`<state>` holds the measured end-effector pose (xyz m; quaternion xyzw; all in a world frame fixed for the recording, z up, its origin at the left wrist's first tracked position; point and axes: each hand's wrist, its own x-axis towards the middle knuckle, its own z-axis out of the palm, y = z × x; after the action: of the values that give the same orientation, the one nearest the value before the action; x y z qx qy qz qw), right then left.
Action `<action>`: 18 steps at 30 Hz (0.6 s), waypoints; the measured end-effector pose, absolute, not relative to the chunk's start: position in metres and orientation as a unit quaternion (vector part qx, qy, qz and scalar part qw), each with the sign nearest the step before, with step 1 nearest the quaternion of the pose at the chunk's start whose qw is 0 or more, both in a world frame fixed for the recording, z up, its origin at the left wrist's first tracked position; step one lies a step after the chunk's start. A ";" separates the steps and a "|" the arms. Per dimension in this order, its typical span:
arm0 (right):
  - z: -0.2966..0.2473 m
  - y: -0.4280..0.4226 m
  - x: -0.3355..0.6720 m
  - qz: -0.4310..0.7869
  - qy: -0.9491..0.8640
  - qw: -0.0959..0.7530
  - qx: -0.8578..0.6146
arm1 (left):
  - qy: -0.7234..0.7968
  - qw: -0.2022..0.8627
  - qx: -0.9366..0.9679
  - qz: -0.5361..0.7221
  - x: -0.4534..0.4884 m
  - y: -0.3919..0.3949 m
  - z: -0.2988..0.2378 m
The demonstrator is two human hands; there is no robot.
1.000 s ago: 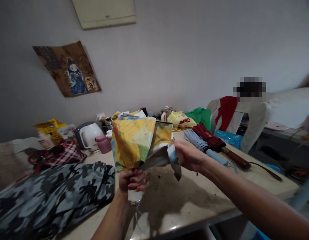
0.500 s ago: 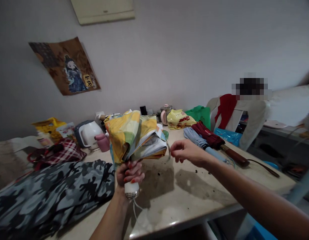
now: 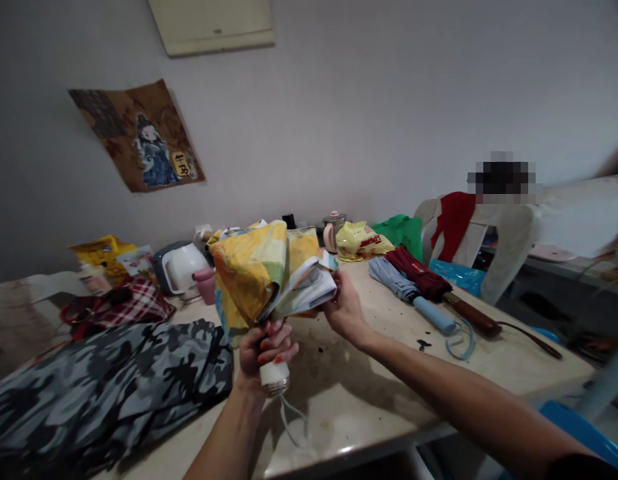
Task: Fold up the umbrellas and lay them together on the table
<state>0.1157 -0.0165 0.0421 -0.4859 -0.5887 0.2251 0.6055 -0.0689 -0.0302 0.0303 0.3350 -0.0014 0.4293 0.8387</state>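
A yellow, white and grey folding umbrella (image 3: 253,267) is held upright above the table, its canopy bunched in loose folds. Its white handle (image 3: 275,377) has a ribbed silver end and a thin wrist cord hanging down. Closed round the shaft just above that handle is my left hand (image 3: 269,347). At the canopy's right edge, my right hand (image 3: 346,307) pinches a fold of the fabric; some of its fingertips are hidden behind the cloth.
A camouflage cloth (image 3: 113,387) covers the table's left side, with a plaid bag (image 3: 133,303) and white kettle (image 3: 186,267) behind. To the right lie a light blue umbrella (image 3: 431,313) and a dark red umbrella (image 3: 419,273). A person (image 3: 456,223) is beyond the table.
My right hand has moved left to the canopy and taken hold of its right edge; before, it was just apart from it. The left hand keeps its grip.
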 end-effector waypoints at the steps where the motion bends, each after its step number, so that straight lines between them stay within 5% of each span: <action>1: 0.044 -0.016 0.120 0.188 -0.593 0.600 -0.503 | 0.008 0.837 0.325 0.441 -0.068 -0.031 0.032; 5: 0.057 -0.021 0.136 0.059 -0.660 0.486 -0.570 | 0.035 0.823 0.283 0.491 -0.062 -0.033 0.037; 11: 0.065 -0.040 0.145 0.064 -0.714 0.280 -0.639 | 0.063 0.823 0.264 0.499 -0.059 -0.033 0.039; 18: 0.083 -0.049 0.156 -0.004 -0.754 0.203 -0.624 | 0.067 0.819 0.323 0.470 -0.060 -0.029 0.037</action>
<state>0.1555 -0.0495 0.0829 -0.6244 -0.7543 -0.0044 0.2030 -0.0602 -0.0291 0.0369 0.3232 0.0672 0.4697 0.8188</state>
